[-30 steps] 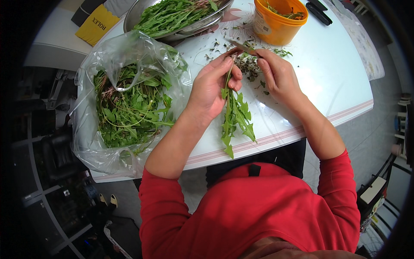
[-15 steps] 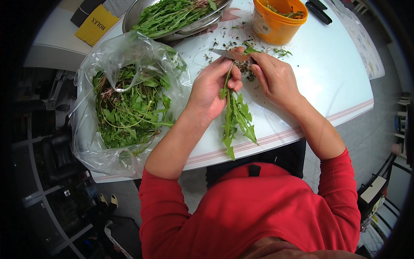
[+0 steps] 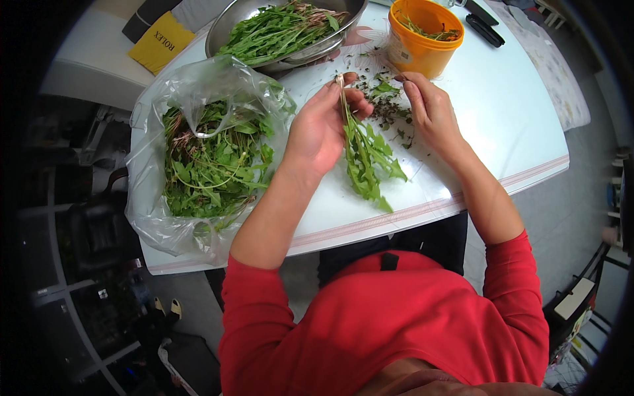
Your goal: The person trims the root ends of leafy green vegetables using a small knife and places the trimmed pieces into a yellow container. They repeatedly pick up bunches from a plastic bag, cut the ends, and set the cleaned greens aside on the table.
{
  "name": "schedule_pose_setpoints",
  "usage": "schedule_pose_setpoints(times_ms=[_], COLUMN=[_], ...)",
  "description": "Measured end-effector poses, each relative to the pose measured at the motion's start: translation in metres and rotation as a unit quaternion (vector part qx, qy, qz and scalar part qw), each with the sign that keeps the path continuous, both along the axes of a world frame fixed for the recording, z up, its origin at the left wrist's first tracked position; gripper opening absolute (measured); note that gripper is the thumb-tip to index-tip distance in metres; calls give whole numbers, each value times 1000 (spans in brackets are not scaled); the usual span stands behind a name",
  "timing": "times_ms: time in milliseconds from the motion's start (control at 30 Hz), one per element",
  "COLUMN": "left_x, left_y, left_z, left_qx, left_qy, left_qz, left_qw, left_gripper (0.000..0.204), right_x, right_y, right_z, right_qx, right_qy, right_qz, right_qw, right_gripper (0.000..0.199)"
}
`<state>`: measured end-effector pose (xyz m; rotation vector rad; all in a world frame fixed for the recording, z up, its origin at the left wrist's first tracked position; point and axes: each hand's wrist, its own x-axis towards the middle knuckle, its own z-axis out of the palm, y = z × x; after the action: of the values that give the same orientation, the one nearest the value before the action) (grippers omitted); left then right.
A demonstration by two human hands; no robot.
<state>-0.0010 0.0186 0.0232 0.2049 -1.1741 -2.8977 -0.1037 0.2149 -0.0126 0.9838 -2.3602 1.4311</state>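
On the white table top [image 3: 502, 125], near its middle, the left hand [image 3: 321, 129] is closed around a leafy green plant with a pale root end [image 3: 362, 153]. Its fingers curl over the stem near the root, which pokes up just past the fingertips, while the jagged leaves hang down toward the near edge of the table and rest on it. To the right, the right hand [image 3: 432, 112] lies with its fingers loosely bent and half open; its fingertips sit close to a scatter of dark green trimmings [image 3: 386, 109] on the table, and whether it pinches anything cannot be told. The two hands are apart, with the trimmings between them.

At the left stands a clear crinkled plastic bag [image 3: 158, 204], open at the top and filled with more of the same green plants, roots and leaves tangled together. Farther off, a round shiny metal bowl [image 3: 228, 30] holds a heap of greens. At the far right, an orange round plastic tub [image 3: 416, 56] with a few green scraps inside stands just beyond the right hand. Both forearms are bare below pushed-up red sleeves [image 3: 396, 323].
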Motion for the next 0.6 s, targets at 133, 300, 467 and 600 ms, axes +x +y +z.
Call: schedule_pose_setpoints(times_ms=[133,300,467,600], left_x=[-1,8,-2,-60], left_y=[-9,-17,-16,-20], left_z=[1,26,95,151], left_qx=[49,28,-187,-383], left_qy=[15,72,245,347], left_qz=[21,42,80,231], left_qw=[998,996,948,824], left_gripper=[32,27,26,20], right_x=[2,20,43,57], right_y=[3,15,35,33], right_z=[14,47,36,29], right_qx=[24,166,243,260], right_qy=[-11,-30,65,106], right_qz=[25,45,122,144], right_qw=[999,985,960,949], right_gripper=[23,19,18,15])
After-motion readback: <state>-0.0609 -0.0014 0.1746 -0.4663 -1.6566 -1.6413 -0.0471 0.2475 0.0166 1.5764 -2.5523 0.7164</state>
